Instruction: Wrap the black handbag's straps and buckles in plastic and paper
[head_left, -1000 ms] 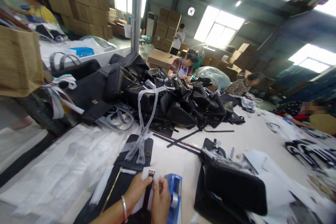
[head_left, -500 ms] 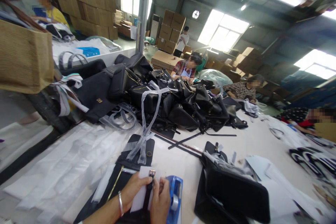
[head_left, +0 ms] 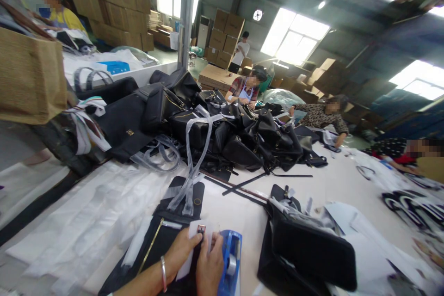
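At the bottom of the view my left hand [head_left: 180,252], with a silver bangle on the wrist, pinches a white paper sheet [head_left: 191,236] folded around a black strap with a small metal buckle [head_left: 200,229]. My right hand [head_left: 209,268] is closed on the same paper-wrapped strap from the other side. Both hands rest over a flat black bag [head_left: 156,240] with a gold edge. A blue tape dispenser [head_left: 229,259] stands right beside my right hand.
A big heap of black handbags [head_left: 222,129] fills the table's middle. Another black bag [head_left: 305,249] lies right of the dispenser. Clear plastic sleeves [head_left: 90,222] spread on the left. Several other people work across the table; cardboard boxes are stacked behind.
My hands have stayed on the wrapped strap, fingers shifting slightly upward around the buckle. A person across the table on the right has leaned forward with an arm stretched out.
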Demonstrator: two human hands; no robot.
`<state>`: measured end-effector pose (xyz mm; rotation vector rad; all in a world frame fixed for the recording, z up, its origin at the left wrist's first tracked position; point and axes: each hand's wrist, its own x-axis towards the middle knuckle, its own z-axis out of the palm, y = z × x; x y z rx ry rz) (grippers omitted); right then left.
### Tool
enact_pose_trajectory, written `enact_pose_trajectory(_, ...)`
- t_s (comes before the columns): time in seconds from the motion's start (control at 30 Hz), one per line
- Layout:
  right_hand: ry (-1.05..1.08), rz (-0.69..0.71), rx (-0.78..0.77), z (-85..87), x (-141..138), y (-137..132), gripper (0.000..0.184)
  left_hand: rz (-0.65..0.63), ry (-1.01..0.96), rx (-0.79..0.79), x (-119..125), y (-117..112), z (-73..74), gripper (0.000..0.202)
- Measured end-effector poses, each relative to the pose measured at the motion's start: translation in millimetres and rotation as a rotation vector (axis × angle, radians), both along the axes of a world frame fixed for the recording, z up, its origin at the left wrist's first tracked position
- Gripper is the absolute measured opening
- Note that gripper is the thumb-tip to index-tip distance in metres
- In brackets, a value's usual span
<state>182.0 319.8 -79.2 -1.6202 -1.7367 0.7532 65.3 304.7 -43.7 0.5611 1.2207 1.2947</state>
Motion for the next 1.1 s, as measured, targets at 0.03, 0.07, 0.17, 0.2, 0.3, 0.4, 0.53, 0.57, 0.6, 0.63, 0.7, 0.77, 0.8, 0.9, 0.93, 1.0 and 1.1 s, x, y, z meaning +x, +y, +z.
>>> enact_pose_trajectory(0.03, -0.007, 0.007, 0.003, -1.4, 0.6, -0.6, 0.023, -0.005, 0.013, 0.0, 1.3, -0.8, -3.1, 0.039)
enact_pose_trajectory(0.07, -0.015, 0.014, 0.005, -2.6, 1.5, -1.2, 0.023, -0.015, 0.02, 0.004, 2.3, -1.5, -5.5, 0.039)
enact_pose_trajectory(0.17, -0.056, 0.027, 0.022, -4.8, 4.9, -2.7, 0.022, -0.051, 0.042, 0.004, 2.9, -2.3, -6.5, 0.039)
enact_pose_trajectory(0.2, -0.079, 0.029, 0.036, -5.3, 6.0, -3.3, 0.021, -0.064, 0.053, -0.008, 2.5, -2.1, -4.9, 0.039)
enact_pose_trajectory(0.3, -0.164, 0.039, 0.089, -6.9, 8.0, -5.4, 0.02, -0.109, 0.064, -0.033, 0.4, -0.2, 2.2, 0.038)
enact_pose_trajectory(0.4, -0.238, 0.053, 0.143, -9.5, 8.1, -7.1, 0.019, -0.15, 0.052, -0.02, 0.0, 1.5, 4.8, 0.037)
enact_pose_trajectory(0.53, -0.268, 0.063, 0.217, -11.6, 6.4, -7.4, 0.019, -0.138, 0.056, -0.038, 3.1, 1.7, -4.4, 0.037)
enact_pose_trajectory(0.57, -0.269, 0.068, 0.226, -10.9, 5.8, -7.3, 0.018, -0.118, 0.061, -0.047, 4.1, 1.7, -7.3, 0.038)
enact_pose_trajectory(0.6, -0.267, 0.083, 0.229, -9.5, 5.2, -7.2, 0.018, -0.093, 0.068, -0.055, 5.2, 1.7, -9.7, 0.039)
enact_pose_trajectory(0.63, -0.26, 0.109, 0.229, -7.5, 4.8, -7.3, 0.017, -0.065, 0.075, -0.063, 6.2, 1.9, -11.2, 0.041)
enact_pose_trajectory(0.7, -0.231, 0.183, 0.225, -1.8, 4.2, -7.9, 0.015, -0.013, 0.082, -0.08, 8.2, 2.8, -11.4, 0.043)
enact_pose_trajectory(0.77, -0.178, 0.259, 0.213, 5.4, 4.4, -9.0, 0.015, 0.031, 0.08, -0.088, 9.9, 4.1, -8.3, 0.045)
enact_pose_trajectory(0.8, -0.147, 0.293, 0.201, 9.3, 4.9, -9.6, 0.016, 0.047, 0.077, -0.085, 10.6, 4.7, -6.0, 0.046)
enact_pose_trajectory(0.9, -0.033, 0.379, 0.127, 21.9, 7.3, -10.8, 0.017, 0.06, 0.072, -0.111, 11.3, 5.8, 0.9, 0.049)
enact_pose_trajectory(0.93, 0.013, 0.399, 0.096, 26.1, 8.2, -10.7, 0.018, 0.054, 0.061, -0.127, 11.1, 5.7, 2.8, 0.05)
enact_pose_trajectory(1.0, 0.107, 0.415, 0.032, 34.1, 10.4, -9.5, 0.019, 0.043, 0.02, -0.134, 10.6, 4.5, 6.0, 0.052)
enact_pose_trajectory(1.1, 0.211, 0.408, -0.054, 43.2, 14.2, -4.0, 0.019, 0.033, -0.056, -0.09, 10.4, 1.0, 11.7, 0.05)
